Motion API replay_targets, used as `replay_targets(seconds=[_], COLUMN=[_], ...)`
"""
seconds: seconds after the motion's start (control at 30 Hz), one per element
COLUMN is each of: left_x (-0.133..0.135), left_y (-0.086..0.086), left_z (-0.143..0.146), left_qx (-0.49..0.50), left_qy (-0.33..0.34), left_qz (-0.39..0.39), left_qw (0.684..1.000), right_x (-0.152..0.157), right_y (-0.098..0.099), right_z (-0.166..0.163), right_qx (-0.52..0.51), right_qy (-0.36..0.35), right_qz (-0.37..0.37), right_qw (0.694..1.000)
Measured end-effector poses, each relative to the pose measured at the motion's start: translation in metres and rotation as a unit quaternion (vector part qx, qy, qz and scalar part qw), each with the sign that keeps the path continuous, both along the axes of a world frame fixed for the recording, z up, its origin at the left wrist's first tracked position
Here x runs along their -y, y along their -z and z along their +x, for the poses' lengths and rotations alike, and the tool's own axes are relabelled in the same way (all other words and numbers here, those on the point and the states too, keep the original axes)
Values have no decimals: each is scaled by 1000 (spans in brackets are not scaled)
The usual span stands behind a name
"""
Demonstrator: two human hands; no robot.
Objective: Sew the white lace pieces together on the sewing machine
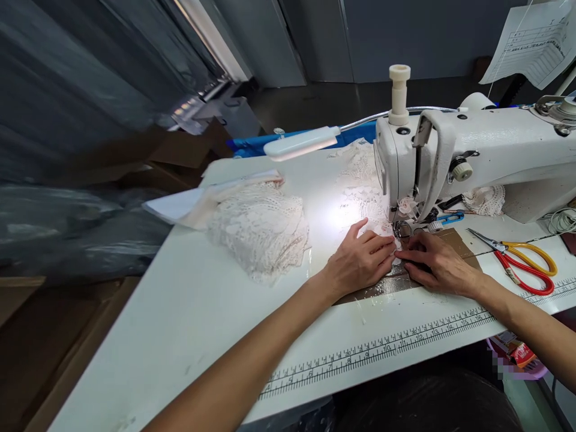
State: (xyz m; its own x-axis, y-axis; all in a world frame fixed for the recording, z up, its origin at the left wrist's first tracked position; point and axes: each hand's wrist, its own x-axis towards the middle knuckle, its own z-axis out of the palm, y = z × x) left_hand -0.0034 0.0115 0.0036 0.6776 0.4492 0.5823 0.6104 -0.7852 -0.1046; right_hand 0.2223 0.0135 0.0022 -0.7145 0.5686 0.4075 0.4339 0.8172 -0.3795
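Head view: the left hand (363, 257) lies palm-down, fingers loosely apart, on lace (361, 201) running from the sewing machine (405, 159) toward the bench's (180, 312) back edge; right hand (437, 264) curls alongside, pinching or not, can't tell!

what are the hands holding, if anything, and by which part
The lace, at its near end by the presser foot: the left hand rests on it, the right hand seems to touch it; any pinch is hidden.

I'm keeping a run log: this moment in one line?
left hand: on lace; right hand: at lace; sewing machine: ahead; scissors: on table
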Motion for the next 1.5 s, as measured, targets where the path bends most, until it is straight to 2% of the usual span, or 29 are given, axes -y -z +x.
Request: replay_targets(seconds=[0.23, 0.73, 1.0, 1.13, 1.23, 1.37, 1.5], left_x=[0, -4, -2, -1, 0, -3, -8], left_y=[0, 1, 0, 2, 1, -7, -10], left_z=[-2, 0, 8, 15, 16, 5, -8], left_qx=[-14, -21, -47, -34, -17, 19, 52], left_qy=[-20, -49, -114, -138, -143, -96, 42], left_qz=[-41, -17, -47, -55, -63, -51, -93], left_qw=[999, 998, 991, 988, 988, 994, 993], right_x=[0, -4, -6, -10, -12, -12, -12], right_y=[-2, -6, -7, -8, -9, -8, -6], right_z=[-3, -11, -14, -4, 2, 4, 3], right_qx=[14, 87, 107, 34, -39, -66, -66], right_qy=[2, 38, 78, 91, 91, 95, 127], right_qz=[17, 9, -42, -106, -114, -104, -80], right_qw=[1000, 995, 990, 990, 989, 988, 987])
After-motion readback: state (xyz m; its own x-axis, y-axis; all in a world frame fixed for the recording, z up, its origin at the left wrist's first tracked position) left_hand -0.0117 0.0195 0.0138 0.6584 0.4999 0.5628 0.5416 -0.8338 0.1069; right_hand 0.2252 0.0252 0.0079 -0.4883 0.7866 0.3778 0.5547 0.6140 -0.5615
